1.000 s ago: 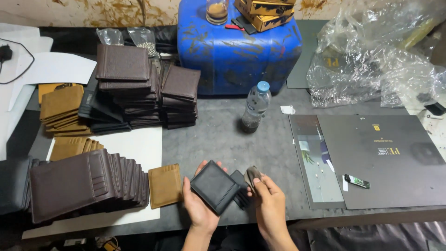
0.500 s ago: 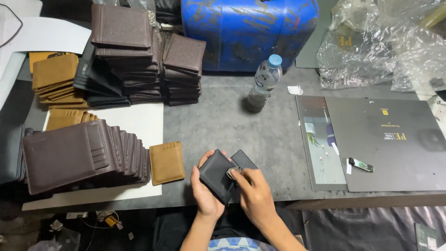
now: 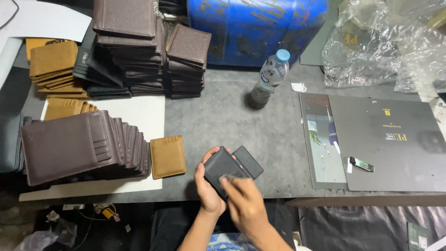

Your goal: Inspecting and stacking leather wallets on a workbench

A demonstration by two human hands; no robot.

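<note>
Both hands have shifted slightly toward the surface's near edge since a moment ago, and the right hand [image 3: 244, 200] now lies over the black wallet [image 3: 222, 168] instead of beside it. Left hand [image 3: 208, 188] grips the wallet from below, fingers curled around its near side; right hand is blurred, pressing or rubbing its face with something small I cannot make out. A black flap [image 3: 248, 161] sticks out behind. The wallet sits just past the near edge, so a loose grip could drop it to the floor. A tan card holder [image 3: 167, 156] lies near, to the left.
</note>
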